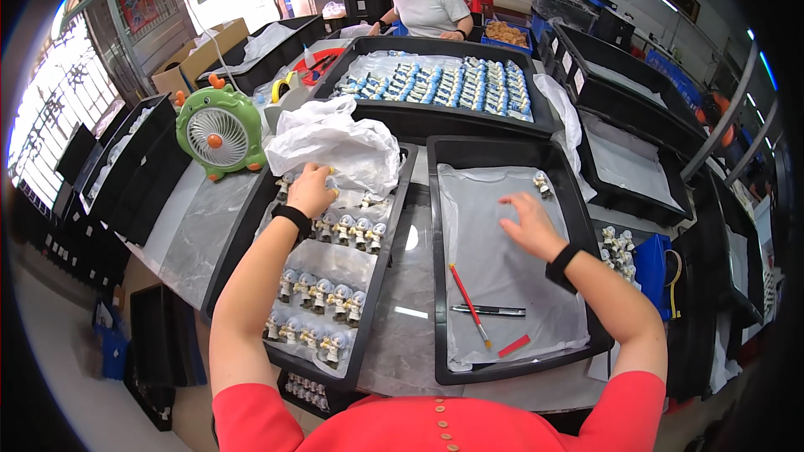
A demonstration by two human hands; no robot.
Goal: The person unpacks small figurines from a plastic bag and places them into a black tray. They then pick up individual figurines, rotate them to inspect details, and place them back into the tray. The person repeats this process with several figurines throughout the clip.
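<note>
My left hand (311, 192) is over the far part of the left black tray (382, 280), fingers curled together beside small figurines. A yellowish bit shows at its fingertips; what they pinch is mostly hidden. Rows of pale-haired figurines (321, 293) in white and gold stand in this tray on white sheeting. Over the right black tray (437, 268) hovers my right hand (532, 224), open, its fingers apart and holding nothing. One figurine (543, 184) stands in that tray's far right corner. A red brush (469, 305), a black pen (490, 310) and a red strip (514, 346) lie on its sheet.
Crumpled white sheeting (339, 146) covers the left tray's far end. A green frog-shaped fan (219, 132) stands left of it. Beyond is a large tray (548, 113) of blue-and-white figurines. More figurines (617, 249) and a blue bin (651, 276) sit at right. A co-worker (427, 10) works opposite.
</note>
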